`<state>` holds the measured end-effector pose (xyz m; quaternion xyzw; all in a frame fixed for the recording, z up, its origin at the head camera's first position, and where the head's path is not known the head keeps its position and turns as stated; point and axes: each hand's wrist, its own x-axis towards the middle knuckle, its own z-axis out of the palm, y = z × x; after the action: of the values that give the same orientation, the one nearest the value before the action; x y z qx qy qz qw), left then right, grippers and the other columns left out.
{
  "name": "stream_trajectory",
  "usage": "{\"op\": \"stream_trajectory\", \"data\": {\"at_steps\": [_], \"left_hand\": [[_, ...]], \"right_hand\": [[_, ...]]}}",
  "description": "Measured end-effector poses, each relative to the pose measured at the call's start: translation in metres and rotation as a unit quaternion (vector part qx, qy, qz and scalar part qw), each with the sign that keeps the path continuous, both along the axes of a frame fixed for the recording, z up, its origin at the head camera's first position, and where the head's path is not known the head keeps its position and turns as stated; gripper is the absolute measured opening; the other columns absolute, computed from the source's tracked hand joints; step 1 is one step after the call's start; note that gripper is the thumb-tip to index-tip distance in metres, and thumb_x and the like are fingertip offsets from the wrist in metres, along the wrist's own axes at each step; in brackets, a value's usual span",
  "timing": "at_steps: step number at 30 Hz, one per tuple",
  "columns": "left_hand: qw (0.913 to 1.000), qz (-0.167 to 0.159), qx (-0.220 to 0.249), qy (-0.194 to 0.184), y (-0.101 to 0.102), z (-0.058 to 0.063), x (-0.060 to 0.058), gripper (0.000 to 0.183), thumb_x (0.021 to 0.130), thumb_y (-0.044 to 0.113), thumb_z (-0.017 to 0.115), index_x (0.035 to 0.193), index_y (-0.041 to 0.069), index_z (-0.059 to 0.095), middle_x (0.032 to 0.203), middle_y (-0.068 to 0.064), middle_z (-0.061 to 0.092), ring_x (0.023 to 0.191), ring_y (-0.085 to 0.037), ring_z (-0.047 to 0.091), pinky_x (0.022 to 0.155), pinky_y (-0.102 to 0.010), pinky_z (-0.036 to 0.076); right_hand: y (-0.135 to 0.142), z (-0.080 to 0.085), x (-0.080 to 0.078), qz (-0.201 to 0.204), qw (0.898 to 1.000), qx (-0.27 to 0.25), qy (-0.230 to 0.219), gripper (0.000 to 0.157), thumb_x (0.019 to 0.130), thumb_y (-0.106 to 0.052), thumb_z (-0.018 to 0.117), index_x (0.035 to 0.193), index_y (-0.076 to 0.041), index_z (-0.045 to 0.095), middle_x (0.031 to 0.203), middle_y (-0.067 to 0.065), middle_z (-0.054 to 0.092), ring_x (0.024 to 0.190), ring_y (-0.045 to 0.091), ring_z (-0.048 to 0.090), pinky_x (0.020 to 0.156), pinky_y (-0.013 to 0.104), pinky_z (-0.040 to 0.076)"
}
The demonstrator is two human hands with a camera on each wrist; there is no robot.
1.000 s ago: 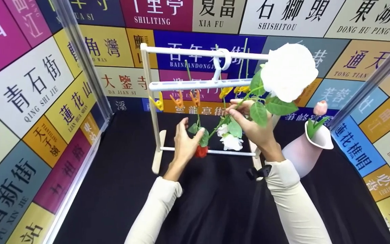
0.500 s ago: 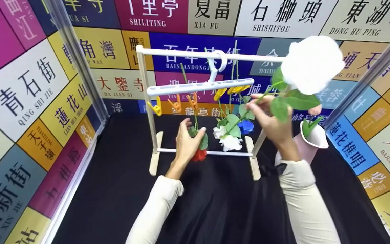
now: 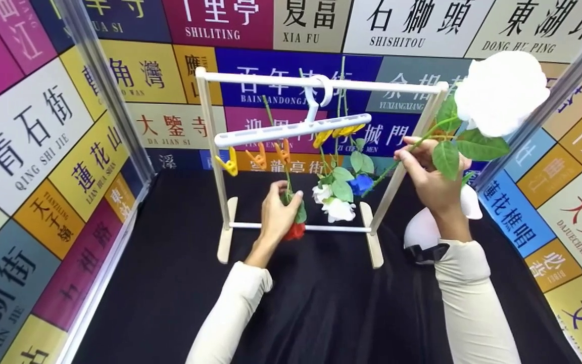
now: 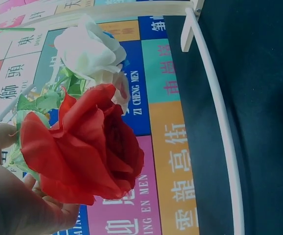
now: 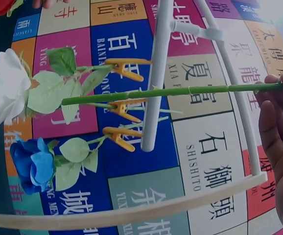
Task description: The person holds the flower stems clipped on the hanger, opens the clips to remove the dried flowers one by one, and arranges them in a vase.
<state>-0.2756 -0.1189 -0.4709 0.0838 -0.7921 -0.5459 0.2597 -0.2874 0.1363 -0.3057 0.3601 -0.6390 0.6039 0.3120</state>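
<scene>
My right hand (image 3: 437, 187) pinches the green stem (image 5: 180, 91) of a large white rose (image 3: 502, 93), to the right of a wooden rack (image 3: 387, 86). The bloom points up and the cut end points down-left, toward the rack. My left hand (image 3: 277, 210) curls round the leafy stem of a red rose (image 4: 82, 147), thumb on one side and fingers on the other. That rose hangs head-down from an orange clip (image 3: 283, 151) on a white hanger (image 3: 291, 130). White roses (image 3: 339, 209) and a blue rose (image 3: 361, 184) hang from yellow clips (image 3: 349, 131) at the hanger's right end.
At the hanger's left end, a yellow clip (image 3: 228, 163) and an orange clip (image 3: 255, 157) hold nothing. A pale pink vase (image 3: 422, 227) stands right of the rack, partly behind my right forearm. Black cloth (image 3: 321, 303) covers the table; printed panels surround it.
My right hand has carried the white rose rightward, away from the hanger and past the rack's right post, uncovering the blue rose. The left hand stays at the red rose.
</scene>
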Motion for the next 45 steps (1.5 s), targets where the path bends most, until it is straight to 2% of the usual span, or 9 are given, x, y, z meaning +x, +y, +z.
{"op": "stream_trajectory", "data": {"at_steps": [3, 7, 11, 16, 23, 30, 36, 39, 45], "left_hand": [[1.0, -0.001, -0.007, 0.006, 0.0, 0.0, 0.001, 0.039, 0.088, 0.026, 0.071, 0.121, 0.008, 0.062, 0.099, -0.007, 0.07, 0.091, -0.022, 0.065, 0.086, -0.038, 0.05], [0.9995, 0.003, -0.023, 0.021, -0.001, -0.001, 0.0, 0.028, 0.09, 0.022, 0.068, 0.114, 0.009, 0.068, 0.097, -0.009, 0.069, 0.09, -0.023, 0.064, 0.083, -0.039, 0.05], [0.9986, 0.009, -0.043, 0.031, -0.002, -0.002, -0.001, 0.018, 0.092, 0.02, 0.065, 0.105, 0.009, 0.071, 0.094, -0.008, 0.067, 0.088, -0.023, 0.063, 0.081, -0.039, 0.049], [0.9979, 0.006, -0.053, 0.036, -0.003, -0.002, -0.001, 0.017, 0.096, 0.019, 0.06, 0.102, 0.009, 0.072, 0.088, -0.007, 0.065, 0.083, -0.022, 0.062, 0.077, -0.038, 0.049], [0.9982, 0.005, -0.044, 0.039, -0.003, -0.001, 0.001, 0.017, 0.096, 0.018, 0.06, 0.103, 0.008, 0.072, 0.089, -0.008, 0.067, 0.083, -0.022, 0.062, 0.077, -0.039, 0.05], [0.9986, 0.003, -0.037, 0.038, -0.003, 0.001, 0.001, 0.017, 0.097, 0.018, 0.06, 0.103, 0.009, 0.073, 0.083, -0.005, 0.069, 0.079, -0.02, 0.062, 0.074, -0.036, 0.05], [0.9987, -0.002, -0.039, 0.034, -0.004, 0.002, 0.0, 0.017, 0.097, 0.018, 0.06, 0.103, 0.009, 0.073, 0.076, -0.001, 0.066, 0.072, -0.018, 0.061, 0.069, -0.035, 0.05], [0.9989, -0.004, -0.038, 0.029, -0.005, 0.002, 0.001, 0.017, 0.097, 0.019, 0.06, 0.102, 0.01, 0.073, 0.075, 0.0, 0.066, 0.072, -0.016, 0.061, 0.069, -0.034, 0.05], [0.9987, -0.005, -0.042, 0.029, -0.006, 0.002, 0.002, 0.016, 0.097, 0.018, 0.06, 0.101, 0.009, 0.073, 0.076, -0.001, 0.068, 0.073, -0.017, 0.063, 0.071, -0.036, 0.051]], "right_hand": [[0.005, -0.001, -0.002, -0.028, 1.0, 0.004, 0.005, 0.014, 0.08, 0.019, 0.064, 0.094, 0.02, 0.066, 0.075, 0.022, 0.07, 0.069, 0.013, 0.07, 0.062, 0.016, 0.052], [0.015, -0.002, -0.005, -0.092, 0.996, 0.006, 0.0, 0.007, 0.083, 0.01, 0.068, 0.086, 0.016, 0.068, 0.078, 0.011, 0.074, 0.072, 0.011, 0.07, 0.065, 0.017, 0.053], [0.025, -0.002, -0.006, -0.163, 0.986, -0.003, -0.013, 0.009, 0.082, 0.008, 0.07, 0.083, 0.016, 0.068, 0.083, -0.006, 0.073, 0.074, 0.006, 0.068, 0.065, 0.016, 0.051], [0.041, 0.0, -0.008, -0.23, 0.972, -0.029, -0.042, 0.008, 0.083, 0.005, 0.069, 0.088, 0.01, 0.072, 0.079, -0.003, 0.073, 0.06, 0.003, 0.059, 0.057, 0.014, 0.045], [0.062, -0.001, -0.016, -0.24, 0.966, -0.066, -0.066, 0.013, 0.084, 0.006, 0.065, 0.094, 0.005, 0.074, 0.082, 0.004, 0.073, 0.061, 0.01, 0.065, 0.057, 0.015, 0.051], [0.075, 0.001, -0.017, -0.33, 0.941, -0.03, -0.074, 0.014, 0.085, -0.002, 0.067, 0.096, -0.001, 0.076, 0.085, 0.006, 0.073, 0.065, 0.002, 0.061, 0.064, 0.012, 0.048], [0.084, -0.001, -0.018, -0.373, 0.923, -0.013, -0.089, 0.018, 0.086, -0.005, 0.068, 0.102, -0.004, 0.077, 0.087, 0.015, 0.074, 0.063, -0.002, 0.057, 0.065, 0.013, 0.046], [0.088, -0.003, -0.02, -0.379, 0.921, -0.013, -0.09, 0.018, 0.086, -0.006, 0.068, 0.102, -0.005, 0.077, 0.084, 0.01, 0.074, 0.062, -0.002, 0.056, 0.064, 0.013, 0.045], [0.095, -0.007, -0.025, -0.381, 0.92, -0.01, -0.095, 0.018, 0.087, -0.005, 0.067, 0.102, -0.004, 0.077, 0.076, -0.014, 0.065, 0.063, -0.003, 0.054, 0.064, 0.014, 0.043]]}}
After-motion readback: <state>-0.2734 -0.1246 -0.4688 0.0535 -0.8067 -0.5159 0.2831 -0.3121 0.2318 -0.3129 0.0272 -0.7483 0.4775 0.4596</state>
